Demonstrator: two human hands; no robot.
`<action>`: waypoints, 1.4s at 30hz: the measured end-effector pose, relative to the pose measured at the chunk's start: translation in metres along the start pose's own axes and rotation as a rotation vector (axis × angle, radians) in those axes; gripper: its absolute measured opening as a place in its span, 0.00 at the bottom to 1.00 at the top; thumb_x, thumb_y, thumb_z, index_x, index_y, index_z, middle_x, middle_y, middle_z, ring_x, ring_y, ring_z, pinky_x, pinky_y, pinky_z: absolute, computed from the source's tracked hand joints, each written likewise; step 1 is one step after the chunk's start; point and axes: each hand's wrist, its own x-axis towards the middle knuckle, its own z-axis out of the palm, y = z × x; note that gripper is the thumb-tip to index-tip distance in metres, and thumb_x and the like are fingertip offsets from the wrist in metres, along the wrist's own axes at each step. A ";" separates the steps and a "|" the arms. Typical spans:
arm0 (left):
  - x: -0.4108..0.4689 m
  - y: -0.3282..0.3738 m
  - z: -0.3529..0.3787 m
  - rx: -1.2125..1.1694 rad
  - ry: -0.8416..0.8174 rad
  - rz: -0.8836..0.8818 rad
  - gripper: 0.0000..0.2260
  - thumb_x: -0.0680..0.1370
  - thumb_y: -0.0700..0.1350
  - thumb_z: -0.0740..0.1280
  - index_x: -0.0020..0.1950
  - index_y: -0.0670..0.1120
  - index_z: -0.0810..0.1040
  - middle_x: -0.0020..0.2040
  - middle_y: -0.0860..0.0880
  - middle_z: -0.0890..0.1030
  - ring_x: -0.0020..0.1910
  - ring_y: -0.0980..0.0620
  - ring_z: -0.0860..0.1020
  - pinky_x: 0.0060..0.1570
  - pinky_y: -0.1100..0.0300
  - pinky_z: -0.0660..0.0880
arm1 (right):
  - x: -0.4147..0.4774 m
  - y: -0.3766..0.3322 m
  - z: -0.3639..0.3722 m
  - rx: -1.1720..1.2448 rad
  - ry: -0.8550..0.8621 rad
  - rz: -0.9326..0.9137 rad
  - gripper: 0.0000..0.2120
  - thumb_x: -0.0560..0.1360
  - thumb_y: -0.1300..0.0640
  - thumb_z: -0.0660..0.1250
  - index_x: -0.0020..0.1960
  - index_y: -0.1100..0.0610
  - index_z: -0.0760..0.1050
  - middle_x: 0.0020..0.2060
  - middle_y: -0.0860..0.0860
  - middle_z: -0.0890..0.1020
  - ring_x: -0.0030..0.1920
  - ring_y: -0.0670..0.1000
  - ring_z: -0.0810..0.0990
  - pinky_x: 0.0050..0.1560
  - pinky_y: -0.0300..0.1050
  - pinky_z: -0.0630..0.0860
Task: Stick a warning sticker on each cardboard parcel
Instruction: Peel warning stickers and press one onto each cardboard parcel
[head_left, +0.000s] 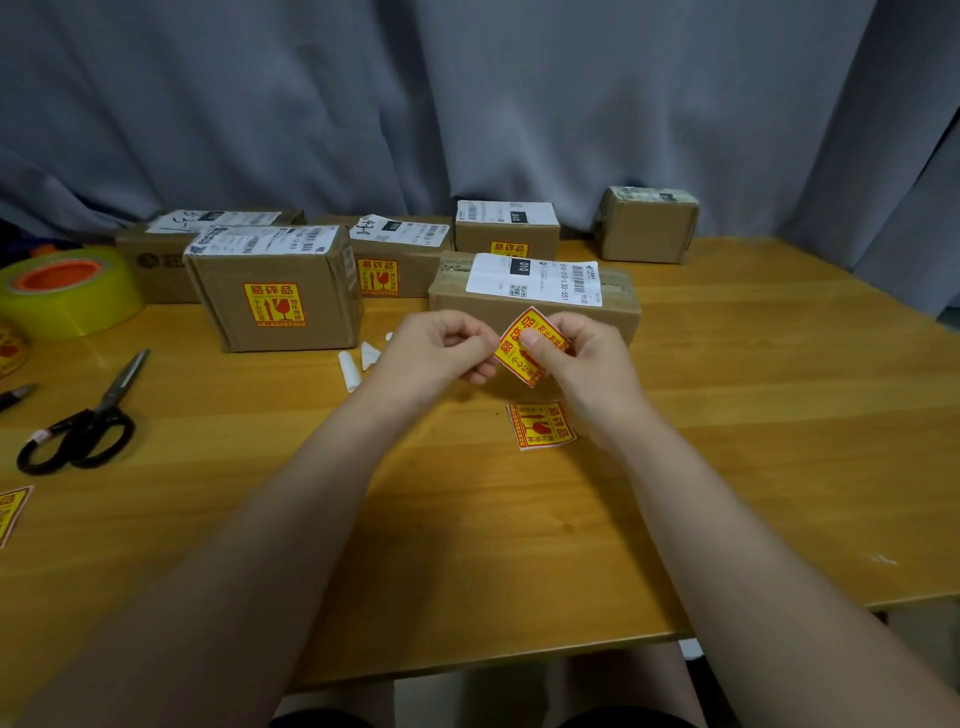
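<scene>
Above the table's middle, my left hand (441, 345) and my right hand (582, 358) both pinch one yellow-and-red warning sticker (519, 348), held tilted. Just behind it lies a flat cardboard parcel (618, 306) with a white shipping label; its front face is mostly hidden by my hands. A second sticker (540, 425) lies flat on the table below my right hand. Three parcels carry stickers on their front faces: one at left (275, 291), one behind it (400, 260) and one at the back (506, 228). A plain parcel (649, 223) stands at back right, another (156, 260) at back left.
Black scissors (88, 421) lie at the left. A roll of yellow tape (67, 291) with an orange core sits at far left. White backing scraps (358, 364) lie near the left parcel. Another sticker (10, 512) pokes in at the left edge. A grey curtain (467, 104) hangs behind the wooden table (727, 415).
</scene>
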 end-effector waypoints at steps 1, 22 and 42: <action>0.000 -0.002 0.000 -0.001 -0.014 -0.009 0.04 0.76 0.38 0.66 0.43 0.43 0.80 0.36 0.47 0.82 0.34 0.56 0.80 0.39 0.64 0.79 | 0.000 0.000 -0.001 -0.014 -0.001 0.005 0.03 0.75 0.57 0.68 0.42 0.52 0.78 0.39 0.56 0.83 0.40 0.51 0.80 0.47 0.55 0.78; -0.005 -0.009 0.003 -0.068 0.036 -0.041 0.08 0.77 0.36 0.64 0.40 0.45 0.79 0.29 0.53 0.81 0.30 0.58 0.77 0.33 0.66 0.75 | -0.003 0.003 0.004 -0.429 0.261 -0.194 0.17 0.67 0.51 0.74 0.54 0.50 0.75 0.53 0.48 0.72 0.56 0.47 0.67 0.58 0.43 0.63; -0.009 -0.005 0.010 0.136 0.087 0.003 0.06 0.75 0.39 0.64 0.41 0.48 0.74 0.39 0.44 0.78 0.38 0.49 0.76 0.46 0.47 0.77 | -0.006 -0.001 0.014 -0.168 0.081 -0.203 0.07 0.71 0.61 0.70 0.36 0.52 0.79 0.30 0.42 0.79 0.31 0.40 0.75 0.36 0.36 0.73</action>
